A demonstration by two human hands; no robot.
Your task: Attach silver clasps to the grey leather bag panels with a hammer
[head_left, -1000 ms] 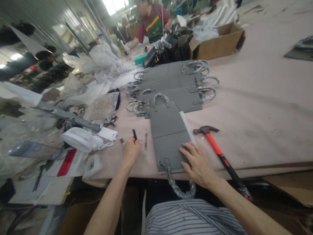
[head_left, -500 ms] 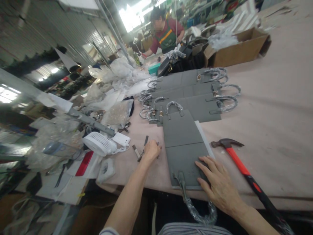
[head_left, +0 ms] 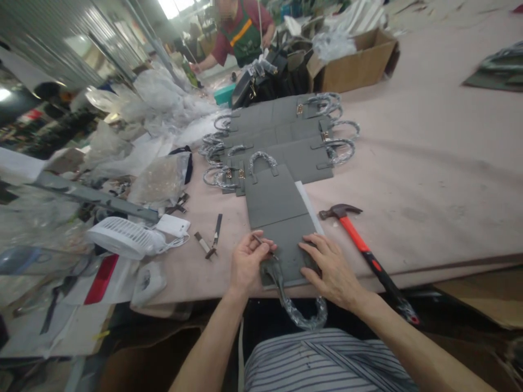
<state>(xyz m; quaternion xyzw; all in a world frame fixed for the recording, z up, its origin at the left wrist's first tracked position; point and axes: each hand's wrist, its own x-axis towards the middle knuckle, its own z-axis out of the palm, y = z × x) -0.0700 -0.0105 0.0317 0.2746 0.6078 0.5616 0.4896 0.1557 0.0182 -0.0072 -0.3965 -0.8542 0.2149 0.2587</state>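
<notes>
A grey bag panel (head_left: pixel 278 204) lies lengthwise in front of me, with a plastic-wrapped handle (head_left: pixel 262 158) at its far end and another hanging over the table edge. At the near left side of the panel, my left hand (head_left: pixel 249 261) pinches a short dark metal rod (head_left: pixel 257 238). My right hand (head_left: pixel 330 267) rests on the near right part of the panel, its fingers spread. White sheet material (head_left: pixel 308 204) shows under the panel's right edge. To the right lies a claw hammer (head_left: pixel 355 234) with a red and black handle.
Small metal tools (head_left: pixel 214 234) lie left of the panel. Beyond it are several overlapping grey bag pieces (head_left: pixel 281 133). A white fan (head_left: pixel 122 237) and plastic bags (head_left: pixel 159 174) are leftward. A cardboard box (head_left: pixel 355 65) and a co-worker (head_left: pixel 241 32) are farther back.
My left hand has lifted the short metal rod off the table and brought it right, to the panel's near end. My right hand stays on the panel. The view has shifted right and down.
</notes>
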